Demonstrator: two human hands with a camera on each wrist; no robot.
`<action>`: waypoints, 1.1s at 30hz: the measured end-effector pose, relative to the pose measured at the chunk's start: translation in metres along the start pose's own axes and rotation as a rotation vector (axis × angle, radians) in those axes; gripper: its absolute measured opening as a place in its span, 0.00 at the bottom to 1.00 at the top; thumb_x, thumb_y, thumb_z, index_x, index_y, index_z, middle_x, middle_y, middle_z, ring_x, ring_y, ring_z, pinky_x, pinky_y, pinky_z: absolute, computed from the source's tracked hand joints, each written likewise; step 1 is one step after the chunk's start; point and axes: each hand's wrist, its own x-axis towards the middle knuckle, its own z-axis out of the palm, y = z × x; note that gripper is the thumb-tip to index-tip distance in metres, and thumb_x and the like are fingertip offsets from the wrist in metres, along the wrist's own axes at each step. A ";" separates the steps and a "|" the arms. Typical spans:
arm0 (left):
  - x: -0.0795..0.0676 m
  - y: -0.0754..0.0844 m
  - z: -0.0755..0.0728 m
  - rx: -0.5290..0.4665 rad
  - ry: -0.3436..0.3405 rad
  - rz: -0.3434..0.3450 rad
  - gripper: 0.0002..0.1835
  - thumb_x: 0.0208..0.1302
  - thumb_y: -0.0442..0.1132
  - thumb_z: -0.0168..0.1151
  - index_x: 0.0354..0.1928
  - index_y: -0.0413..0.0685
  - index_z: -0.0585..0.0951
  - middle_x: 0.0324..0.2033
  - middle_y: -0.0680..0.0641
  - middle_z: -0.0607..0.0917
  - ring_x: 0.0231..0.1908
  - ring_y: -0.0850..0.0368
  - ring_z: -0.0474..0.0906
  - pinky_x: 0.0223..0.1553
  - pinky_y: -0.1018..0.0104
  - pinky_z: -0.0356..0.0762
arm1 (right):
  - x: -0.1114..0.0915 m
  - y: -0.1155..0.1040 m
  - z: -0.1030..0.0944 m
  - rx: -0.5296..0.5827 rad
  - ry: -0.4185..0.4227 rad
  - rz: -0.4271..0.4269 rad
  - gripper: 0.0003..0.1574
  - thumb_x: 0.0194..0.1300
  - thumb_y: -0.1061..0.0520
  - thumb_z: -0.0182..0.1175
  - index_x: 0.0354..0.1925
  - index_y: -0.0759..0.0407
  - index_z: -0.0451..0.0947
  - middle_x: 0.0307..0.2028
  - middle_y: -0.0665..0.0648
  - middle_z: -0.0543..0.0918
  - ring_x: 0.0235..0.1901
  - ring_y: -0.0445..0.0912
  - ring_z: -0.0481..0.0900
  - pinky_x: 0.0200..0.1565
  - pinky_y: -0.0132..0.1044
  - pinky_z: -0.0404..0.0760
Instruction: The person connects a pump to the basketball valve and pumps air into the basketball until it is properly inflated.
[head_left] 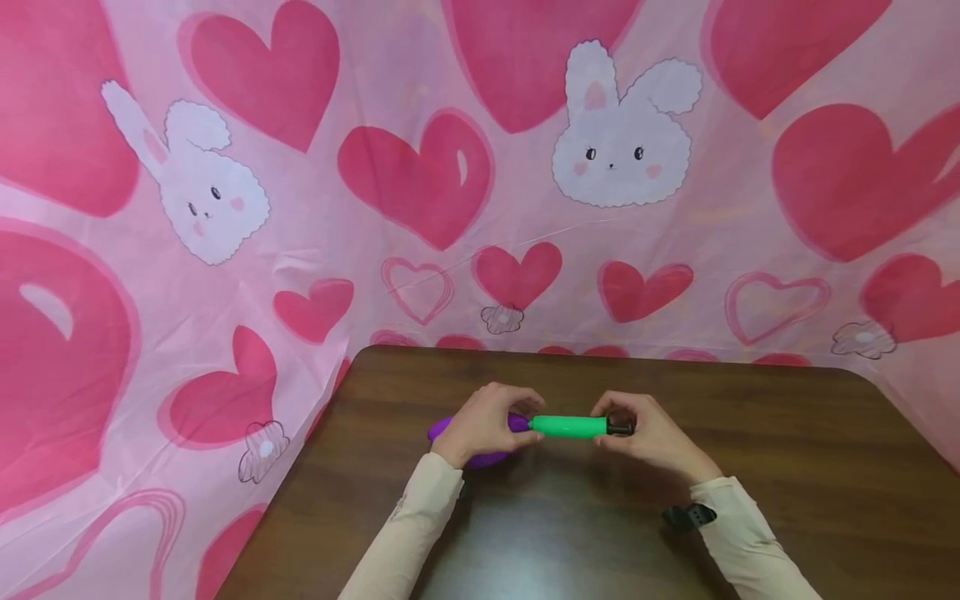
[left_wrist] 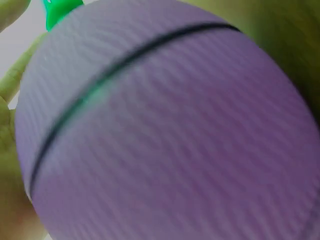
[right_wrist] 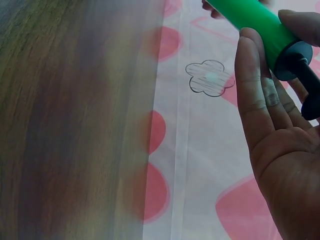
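Note:
A green hand balloon pump (head_left: pixel 570 427) lies crosswise between my two hands, its narrow nozzle pointing left. My left hand (head_left: pixel 480 421) holds a purple balloon (head_left: pixel 491 459) at the nozzle end, fingers and thumb curved around it and hiding part of it. In the left wrist view the balloon (left_wrist: pixel 165 135) fills most of the picture, rounded, with a thin dark curved line across it. With thumb and fingers, my right hand (head_left: pixel 651 429) pinches the barrel's other end. The pump's black plunger handle (right_wrist: pixel 311 102) sticks out toward that palm.
Both hands are above a dark brown wooden table (head_left: pixel 555 533). Behind it and along its left side hangs a pink cloth (head_left: pixel 525 208) printed with hearts and rabbits. A black band (head_left: pixel 688 517) is on the right wrist.

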 end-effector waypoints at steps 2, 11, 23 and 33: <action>0.005 0.004 0.001 -0.011 -0.006 0.012 0.25 0.55 0.47 0.80 0.56 0.54 0.87 0.49 0.52 0.92 0.47 0.62 0.90 0.52 0.64 0.86 | 0.001 0.000 0.000 0.001 -0.009 -0.007 0.20 0.58 0.61 0.77 0.46 0.47 0.82 0.38 0.50 0.88 0.35 0.44 0.82 0.40 0.36 0.83; 0.024 0.015 0.012 0.011 -0.040 0.048 0.20 0.54 0.48 0.80 0.51 0.57 0.88 0.41 0.59 0.92 0.38 0.72 0.86 0.45 0.74 0.81 | 0.002 0.002 0.000 0.015 -0.024 -0.022 0.19 0.58 0.61 0.77 0.46 0.48 0.82 0.40 0.51 0.88 0.35 0.44 0.83 0.41 0.35 0.85; 0.032 0.018 0.024 0.003 -0.086 0.071 0.16 0.56 0.44 0.80 0.47 0.57 0.89 0.36 0.59 0.89 0.32 0.69 0.78 0.40 0.77 0.77 | -0.003 0.005 0.001 0.010 -0.009 -0.016 0.20 0.58 0.61 0.77 0.46 0.47 0.82 0.39 0.49 0.88 0.35 0.44 0.84 0.43 0.35 0.85; 0.032 0.019 0.023 0.069 -0.040 0.060 0.15 0.56 0.45 0.79 0.47 0.59 0.89 0.35 0.60 0.89 0.31 0.67 0.77 0.39 0.75 0.76 | -0.009 0.011 -0.008 0.014 0.046 -0.001 0.19 0.59 0.62 0.76 0.46 0.50 0.83 0.38 0.52 0.88 0.34 0.43 0.85 0.43 0.33 0.86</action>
